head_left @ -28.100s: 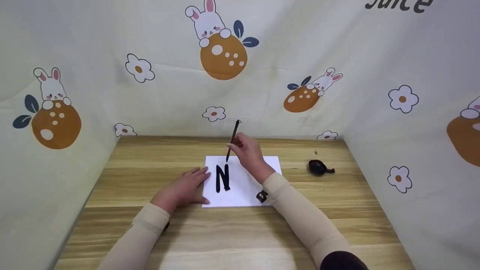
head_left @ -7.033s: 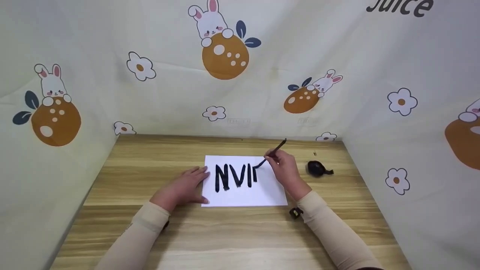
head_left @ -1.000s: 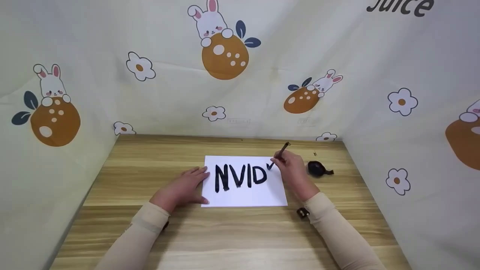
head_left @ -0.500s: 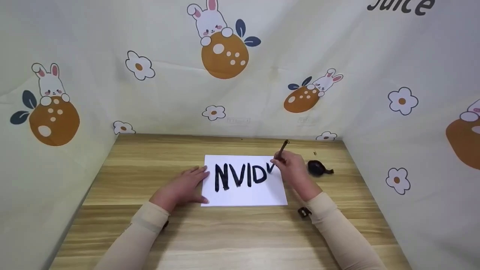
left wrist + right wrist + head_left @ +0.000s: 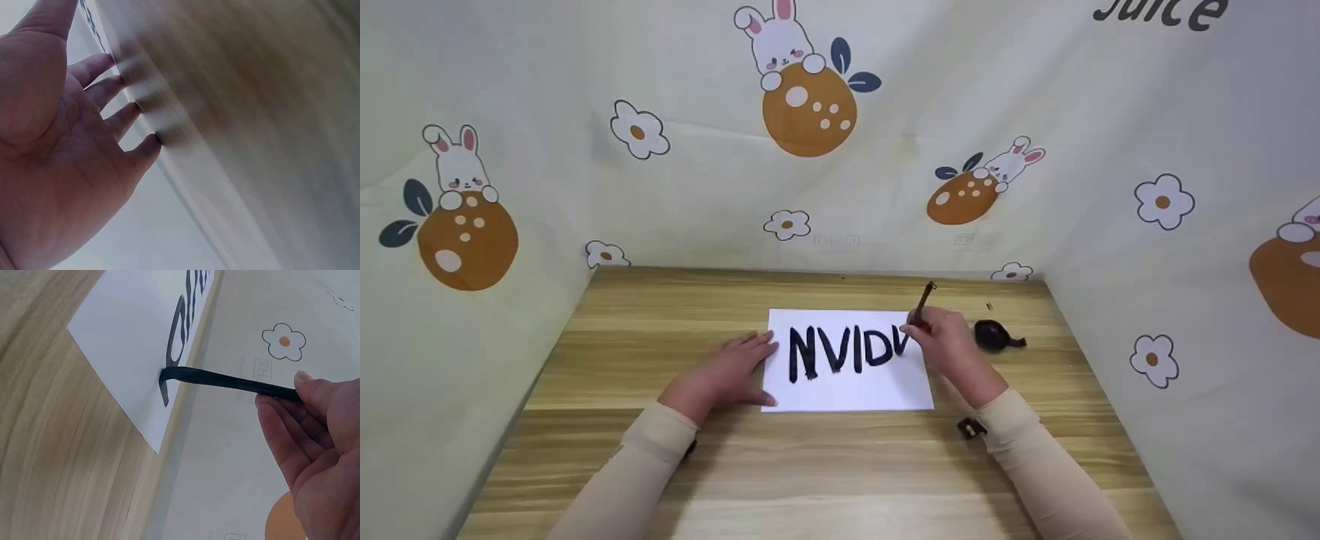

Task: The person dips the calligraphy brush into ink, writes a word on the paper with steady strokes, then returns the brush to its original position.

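Observation:
White paper (image 5: 847, 394) lies on the wooden table, bearing the bold black letters "NVID" and a V-shaped mark to their right. With thumb and fingertips, my right hand (image 5: 949, 349) pinches a dark ink brush (image 5: 922, 301) over the paper's upper right part. The right wrist view shows the brush (image 5: 225, 380) slanting down, its bent black tip on the last mark. Against the sheet's left edge rests my left hand (image 5: 724, 375), fingers spread and thumb near the lower corner. Its fingertips (image 5: 149, 144) touch the surface in the left wrist view.
A round black dish (image 5: 992, 336) with a short handle sits to the right of my right hand. Behind it lies a tiny dark scrap (image 5: 989, 306). Pale fabric printed with rabbits, oranges and flowers surrounds the table (image 5: 810, 480) at the back and sides.
From a lone "N", the writing has grown rightward to "NVID" and another mark. My right hand moved right with the brush; over the last second the mark's right-hand stroke thickened. The left hand stayed.

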A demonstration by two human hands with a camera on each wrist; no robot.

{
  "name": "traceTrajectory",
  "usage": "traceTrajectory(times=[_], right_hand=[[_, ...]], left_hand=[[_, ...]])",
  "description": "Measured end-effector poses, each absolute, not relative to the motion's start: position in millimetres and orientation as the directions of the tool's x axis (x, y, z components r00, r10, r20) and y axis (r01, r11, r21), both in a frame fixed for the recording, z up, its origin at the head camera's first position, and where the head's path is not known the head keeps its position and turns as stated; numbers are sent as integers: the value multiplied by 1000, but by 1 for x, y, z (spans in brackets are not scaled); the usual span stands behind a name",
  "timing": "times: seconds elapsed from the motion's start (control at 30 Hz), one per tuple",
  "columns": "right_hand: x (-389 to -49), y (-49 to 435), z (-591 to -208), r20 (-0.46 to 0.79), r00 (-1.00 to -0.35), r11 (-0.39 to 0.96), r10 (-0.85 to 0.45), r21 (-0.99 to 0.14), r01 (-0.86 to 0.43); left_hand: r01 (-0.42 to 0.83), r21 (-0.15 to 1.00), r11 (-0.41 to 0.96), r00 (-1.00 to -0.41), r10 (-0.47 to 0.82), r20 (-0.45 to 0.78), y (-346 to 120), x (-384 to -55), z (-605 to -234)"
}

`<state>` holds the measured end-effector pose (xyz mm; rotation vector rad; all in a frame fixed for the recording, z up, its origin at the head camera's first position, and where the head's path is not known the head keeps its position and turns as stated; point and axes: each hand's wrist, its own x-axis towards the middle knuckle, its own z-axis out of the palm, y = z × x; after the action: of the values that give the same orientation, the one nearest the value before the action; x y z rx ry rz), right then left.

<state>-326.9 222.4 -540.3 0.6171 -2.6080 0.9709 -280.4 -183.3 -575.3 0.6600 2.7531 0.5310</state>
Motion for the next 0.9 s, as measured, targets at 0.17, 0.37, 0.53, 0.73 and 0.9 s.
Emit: traceTrajectory(times=[0.17,0.37,0.53,0.73,0.9], right_hand=[[-324,224,-539,392,-868,677,-306,-552,-487],[-320,225,-538,379,-868,671,-319,-556,-490],[-316,225,-536,350,-879,673,-323,-568,-474],[-311,225,-534,336,-882,670,-330,-575,-470],[-308,225,-532,342,-877,673,-338,-564,-479]], left_hand=[[389,407,827,-862,482,-156,-184,-281,-576],[386,417,823,-862,483,-154,-183,-282,-576],[381,413,827,-863,479,-162,-183,-282,-576],[383,413,826,-861,481,-163,-183,-281,-574],[375,414,829,-863,475,-169,-183,-282,-574]])
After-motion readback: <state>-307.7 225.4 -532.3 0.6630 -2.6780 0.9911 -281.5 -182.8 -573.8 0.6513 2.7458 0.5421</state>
